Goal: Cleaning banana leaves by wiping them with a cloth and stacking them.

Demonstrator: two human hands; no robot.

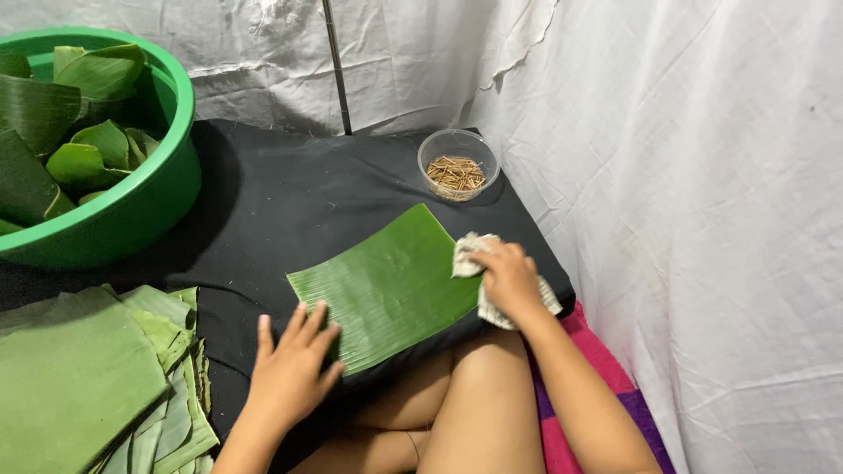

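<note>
A rectangular piece of green banana leaf (391,281) lies flat on a black cloth-covered board (281,202). My left hand (291,369) rests flat with fingers spread on the leaf's near left corner. My right hand (507,279) grips a crumpled pale checked cloth (479,254) and presses it against the leaf's right edge.
A green plastic basin (132,211) of rolled leaves stands at the far left. Stacked cut leaves (88,386) lie at the near left. A small clear bowl of thin wooden sticks (457,171) sits at the back. White sheeting (702,219) hangs close on the right; my bare legs are below.
</note>
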